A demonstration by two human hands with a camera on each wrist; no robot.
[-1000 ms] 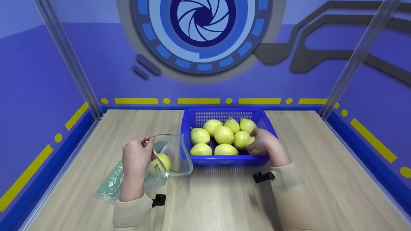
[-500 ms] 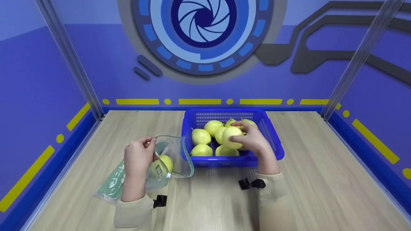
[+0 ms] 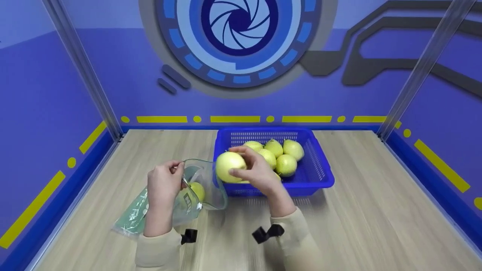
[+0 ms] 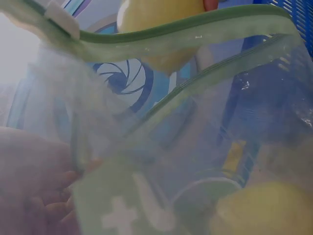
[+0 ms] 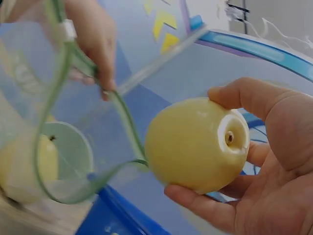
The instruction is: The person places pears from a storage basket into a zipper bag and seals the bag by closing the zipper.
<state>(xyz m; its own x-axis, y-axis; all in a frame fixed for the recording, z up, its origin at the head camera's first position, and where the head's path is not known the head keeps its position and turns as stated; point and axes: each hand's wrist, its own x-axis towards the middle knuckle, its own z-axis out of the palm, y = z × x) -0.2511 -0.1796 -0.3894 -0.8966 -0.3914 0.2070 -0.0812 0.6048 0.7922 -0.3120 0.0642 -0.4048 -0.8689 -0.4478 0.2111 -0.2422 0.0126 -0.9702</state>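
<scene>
Pear (image 3: 228,166) gripped in right hand (image 3: 260,172): likely firm, smooth, bruisable, best held round belly; left hand (image 3: 164,181) pinches limp bag (image 3: 211,190) between hands

Three cameras about one clear bag (image 3: 211,186)
From high on my side of the bag, my head view faces forward and down, taking in counter (image 3: 365,203) and back wall (image 3: 263,102). My left wrist view, very near the bag, faces through its plastic to that wall. My right wrist view looks closely from right of the bag; both share its rim and my held pear (image 5: 193,147).
</scene>
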